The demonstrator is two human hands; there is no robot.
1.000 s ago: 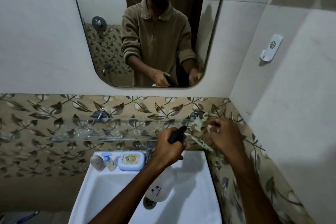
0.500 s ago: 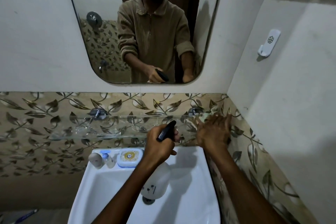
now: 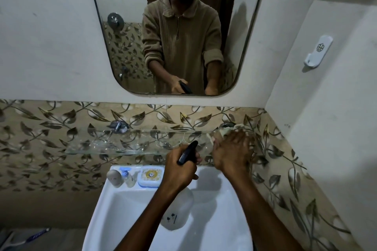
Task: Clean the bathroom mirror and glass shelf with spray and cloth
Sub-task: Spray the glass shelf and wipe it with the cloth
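Note:
The mirror [image 3: 130,26] hangs on the pale wall above a clear glass shelf [image 3: 114,142] that runs along the leaf-patterned tiles. My left hand [image 3: 179,167] grips the black head of a translucent spray bottle [image 3: 179,210], which hangs over the sink. My right hand [image 3: 232,153] lies with fingers spread flat on a pale cloth [image 3: 222,131] at the shelf's right end, by the corner. Most of the cloth is hidden under the hand.
A white sink [image 3: 126,210] stands below the shelf. On its back rim are a grey bottle [image 3: 114,177], a small pump bottle [image 3: 127,175] and a soap dish [image 3: 151,175]. A white hook [image 3: 318,51] is on the right wall, which closes the corner.
My right hand, which held the bunched cloth up a second ago, has come down and now presses it flat on the shelf's right end. The left hand with the bottle has barely moved.

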